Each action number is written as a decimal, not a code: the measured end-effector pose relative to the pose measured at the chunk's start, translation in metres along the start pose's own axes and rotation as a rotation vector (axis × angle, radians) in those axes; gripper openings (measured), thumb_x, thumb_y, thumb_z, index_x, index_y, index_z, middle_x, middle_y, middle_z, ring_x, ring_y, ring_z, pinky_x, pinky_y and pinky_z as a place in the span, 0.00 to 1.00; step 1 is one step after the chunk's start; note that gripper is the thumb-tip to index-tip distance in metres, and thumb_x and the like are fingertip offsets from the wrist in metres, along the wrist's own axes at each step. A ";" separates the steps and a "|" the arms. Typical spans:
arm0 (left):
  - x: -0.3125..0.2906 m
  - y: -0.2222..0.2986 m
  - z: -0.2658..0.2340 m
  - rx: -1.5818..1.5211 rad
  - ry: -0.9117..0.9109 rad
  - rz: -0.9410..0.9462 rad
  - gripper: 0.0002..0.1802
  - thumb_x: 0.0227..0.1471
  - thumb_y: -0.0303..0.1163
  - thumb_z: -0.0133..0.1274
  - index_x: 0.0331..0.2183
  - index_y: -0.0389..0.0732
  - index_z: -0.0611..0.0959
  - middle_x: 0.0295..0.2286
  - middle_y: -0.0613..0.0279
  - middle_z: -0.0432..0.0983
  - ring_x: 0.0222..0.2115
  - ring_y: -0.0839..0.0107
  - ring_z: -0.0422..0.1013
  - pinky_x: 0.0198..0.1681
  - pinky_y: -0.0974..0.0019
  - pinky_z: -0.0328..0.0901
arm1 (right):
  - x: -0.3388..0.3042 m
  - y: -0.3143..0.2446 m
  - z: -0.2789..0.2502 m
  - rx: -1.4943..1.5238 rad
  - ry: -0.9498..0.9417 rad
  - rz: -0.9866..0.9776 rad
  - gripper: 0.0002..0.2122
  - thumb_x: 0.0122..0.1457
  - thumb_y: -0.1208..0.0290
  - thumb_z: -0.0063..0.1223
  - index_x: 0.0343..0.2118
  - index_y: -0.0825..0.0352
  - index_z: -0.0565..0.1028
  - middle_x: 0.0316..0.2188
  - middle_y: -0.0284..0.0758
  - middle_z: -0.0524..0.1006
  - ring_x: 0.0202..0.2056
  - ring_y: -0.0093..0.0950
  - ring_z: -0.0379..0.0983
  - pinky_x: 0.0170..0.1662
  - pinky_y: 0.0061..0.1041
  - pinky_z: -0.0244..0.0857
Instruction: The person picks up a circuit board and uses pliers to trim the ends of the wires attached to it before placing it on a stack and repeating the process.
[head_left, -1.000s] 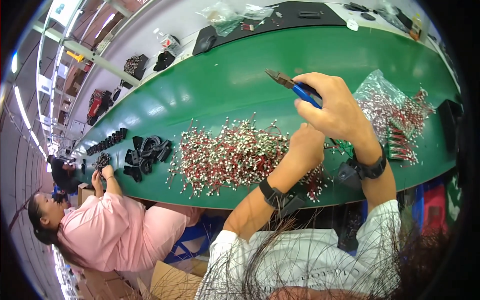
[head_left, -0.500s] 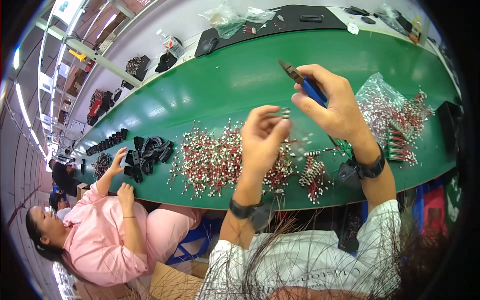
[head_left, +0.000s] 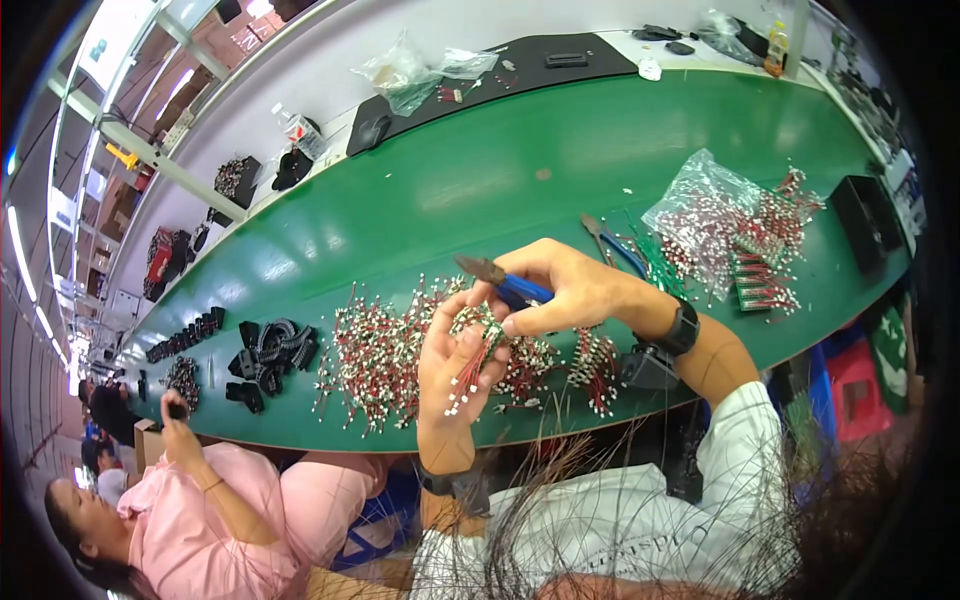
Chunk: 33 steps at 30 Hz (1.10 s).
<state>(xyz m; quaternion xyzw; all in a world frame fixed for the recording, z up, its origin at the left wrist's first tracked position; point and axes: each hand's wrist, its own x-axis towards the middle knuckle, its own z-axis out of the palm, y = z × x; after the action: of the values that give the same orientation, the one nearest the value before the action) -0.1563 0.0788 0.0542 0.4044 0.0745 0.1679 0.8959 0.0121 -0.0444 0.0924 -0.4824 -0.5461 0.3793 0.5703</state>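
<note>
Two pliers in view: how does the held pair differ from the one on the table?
The held pliers are up in the right hand; the other pliers lie on the green table. The held pliers' nose points left; the other pliers' nose points toward the table's far side. Both show blue handles.

Over a broad heap of red-wired, white-tipped connectors (head_left: 365,365) on the glossy green counter (head_left: 430,190), the left hand (head_left: 447,365) holds a small red-wired bunch (head_left: 470,378) and the right hand (head_left: 570,290) blue-handled metal pliers (head_left: 518,289). Black plastic parts (head_left: 270,352) lie left of the heap, a clear plastic bag (head_left: 697,195) right.
</note>
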 end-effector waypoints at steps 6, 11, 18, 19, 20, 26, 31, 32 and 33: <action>0.003 -0.006 0.007 -0.055 0.037 0.004 0.26 0.56 0.29 0.53 0.52 0.34 0.64 0.37 0.45 0.75 0.23 0.71 0.73 0.14 0.78 0.63 | -0.009 0.008 -0.001 -0.155 0.015 -0.053 0.14 0.48 0.71 0.61 0.38 0.70 0.77 0.26 0.29 0.75 0.28 0.18 0.70 0.32 0.21 0.66; -0.025 0.010 0.019 -0.247 0.008 0.016 0.31 0.58 0.37 0.48 0.58 0.34 0.59 0.42 0.40 0.72 0.28 0.52 0.76 0.12 0.66 0.70 | 0.006 0.017 0.020 -0.086 0.118 -0.199 0.14 0.47 0.65 0.60 0.32 0.71 0.76 0.23 0.33 0.75 0.27 0.21 0.70 0.30 0.25 0.65; -0.014 -0.006 -0.026 0.320 -0.194 0.342 0.42 0.47 0.39 0.64 0.59 0.38 0.63 0.48 0.55 0.67 0.38 0.66 0.71 0.31 0.71 0.70 | 0.000 0.024 0.023 -0.193 0.192 -0.297 0.12 0.50 0.68 0.61 0.34 0.70 0.74 0.24 0.33 0.75 0.28 0.23 0.71 0.31 0.26 0.66; -0.015 -0.007 -0.025 0.461 -0.032 0.323 0.31 0.51 0.32 0.61 0.54 0.39 0.69 0.46 0.58 0.69 0.37 0.72 0.71 0.29 0.74 0.68 | 0.002 0.028 0.024 -0.245 0.198 -0.346 0.13 0.49 0.68 0.61 0.35 0.70 0.74 0.25 0.37 0.77 0.28 0.28 0.74 0.31 0.29 0.66; -0.015 -0.009 -0.029 0.458 -0.039 0.319 0.31 0.51 0.32 0.61 0.54 0.39 0.69 0.46 0.58 0.69 0.37 0.72 0.71 0.29 0.74 0.68 | 0.001 0.031 0.026 -0.249 0.204 -0.344 0.13 0.49 0.68 0.61 0.35 0.70 0.74 0.25 0.37 0.77 0.28 0.28 0.74 0.31 0.29 0.66; -0.014 -0.011 -0.042 0.600 0.199 0.681 0.17 0.55 0.21 0.53 0.47 0.39 0.74 0.38 0.61 0.74 0.31 0.76 0.70 0.31 0.76 0.67 | 0.010 0.034 0.031 -0.353 0.194 -0.394 0.17 0.52 0.65 0.60 0.41 0.71 0.74 0.30 0.46 0.78 0.32 0.44 0.76 0.34 0.36 0.68; -0.017 0.021 -0.048 0.550 0.323 0.599 0.15 0.53 0.19 0.53 0.45 0.34 0.75 0.37 0.61 0.74 0.29 0.80 0.68 0.29 0.79 0.64 | 0.008 0.032 0.020 -0.439 0.076 -0.207 0.19 0.59 0.60 0.54 0.48 0.69 0.74 0.36 0.49 0.78 0.37 0.46 0.75 0.40 0.36 0.69; -0.008 0.013 -0.044 0.513 0.376 0.630 0.15 0.52 0.16 0.52 0.43 0.33 0.76 0.37 0.60 0.74 0.28 0.80 0.68 0.28 0.78 0.64 | 0.002 0.030 0.015 -0.521 0.057 -0.122 0.19 0.60 0.60 0.52 0.48 0.68 0.74 0.35 0.49 0.78 0.35 0.46 0.75 0.38 0.37 0.69; -0.003 0.011 -0.049 0.561 0.384 0.641 0.14 0.51 0.16 0.53 0.43 0.32 0.76 0.36 0.59 0.76 0.27 0.79 0.69 0.28 0.77 0.65 | -0.003 0.022 0.016 -0.517 0.107 -0.108 0.18 0.61 0.59 0.52 0.47 0.67 0.75 0.30 0.48 0.78 0.32 0.46 0.75 0.35 0.38 0.68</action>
<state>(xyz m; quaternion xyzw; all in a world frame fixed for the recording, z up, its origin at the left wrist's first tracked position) -0.1750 0.1192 0.0297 0.5952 0.1529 0.4816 0.6248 -0.0016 -0.0392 0.0692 -0.6017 -0.6188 0.1703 0.4754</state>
